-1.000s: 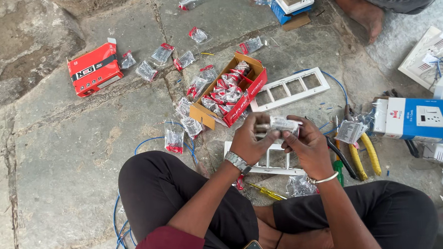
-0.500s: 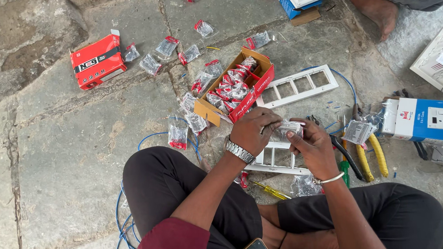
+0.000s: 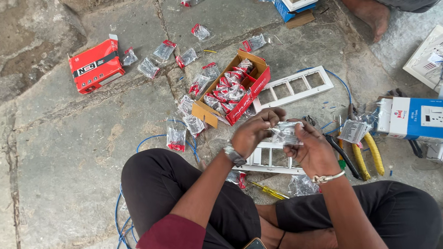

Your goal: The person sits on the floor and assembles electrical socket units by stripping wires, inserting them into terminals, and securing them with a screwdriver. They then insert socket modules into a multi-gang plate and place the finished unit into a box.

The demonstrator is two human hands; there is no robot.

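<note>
Here, both hands worked on one small clear plastic packet (image 3: pixel 285 133) held above the lap: the left hand (image 3: pixel 254 132) had its fingers closed on the packet's upper edge, and the right hand (image 3: pixel 310 150) gripped it from below, thumb and fingers pinched on the film. Whether the packet was already torn open could not be told. Judging by the floor, the unpacking looked partly done: an open red and tan carton (image 3: pixel 232 91) just ahead of the knees was crowded with more sealed packets with red headers, while a dozen or so like packets (image 3: pixel 176 137) lay scattered on the stone to its left and beyond. A white module frame (image 3: pixel 269 158) sat right under the hands with its windows unfilled, and a second white frame (image 3: pixel 292 88) lay beside the carton, also unfilled, so the fitting seemed mostly still ahead. Farther left a closed red box (image 3: pixel 96 64) with a dark band and white lettering rested flat on the paving. At the right edge lay a blue and white box (image 3: pixel 420 119) picturing a socket, with yellow-handled pliers (image 3: pixel 366 155) just beside it. A yellow screwdriver (image 3: pixel 268 190) lay near the knee, blue wire (image 3: pixel 120 227) looped under the leg, and another person's bare foot (image 3: pixel 371 14) showed at the top.
</note>
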